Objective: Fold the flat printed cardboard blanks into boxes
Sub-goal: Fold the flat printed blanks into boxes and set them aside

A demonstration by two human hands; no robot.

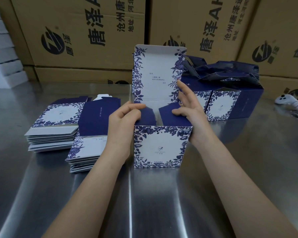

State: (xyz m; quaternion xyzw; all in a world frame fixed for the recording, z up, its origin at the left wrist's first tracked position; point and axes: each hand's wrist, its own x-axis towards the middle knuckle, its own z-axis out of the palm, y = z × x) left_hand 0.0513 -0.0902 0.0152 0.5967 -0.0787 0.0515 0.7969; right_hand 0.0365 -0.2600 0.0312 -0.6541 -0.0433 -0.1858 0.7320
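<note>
Head view, centre: we press 2 box flaps [167,115] inward for the lid [157,73], left hand [126,121] curled on 1, right hand [187,107] splayed wide.

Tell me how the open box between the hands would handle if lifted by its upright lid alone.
Probably light: the box is thin printed card. The lid joins it along one crease, so it would likely bend there and let the body swing. With the side flaps not yet covered, the walls may skew if squeezed.
</note>
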